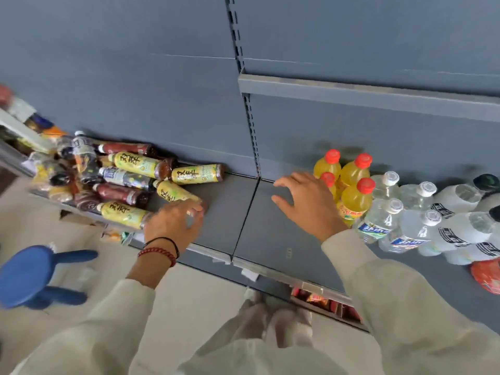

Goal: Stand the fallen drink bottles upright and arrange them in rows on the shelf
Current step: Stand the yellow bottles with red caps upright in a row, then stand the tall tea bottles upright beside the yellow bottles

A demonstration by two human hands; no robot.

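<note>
Now, left hand (173, 220): is curling its fingers round the base end of 1 fallen tea bottle (176, 192) and gripping it; a red bead bracelet (159, 253) is sitting on the wrist.
Right hand (305, 201): is hovering open over the shelf (230, 212), fingers spread, holding nothing.
Tea bottle: is lying on its side on the shelf, cap pointing away from the left hand; its yellow label is showing large black Chinese characters, too blurred to read.
Fallen pile (119, 174): is lying left of and beyond the left hand, mixing more yellow-labelled bottles with dark red-brown ones; the small print is blurring out.
Orange drink bottles (354, 201): 4 are standing upright just right of the right hand, red caps on top; label writing is not reading clearly.
Clear bottles (384, 215): are standing further right, with white caps and blue-and-white labels that are too blurred to read.
White bottles (460, 228): are standing furthest right of the right hand, each carrying a black patterned band.
Blue stool (27, 274): is sitting on the floor left of the left forearm.
</note>
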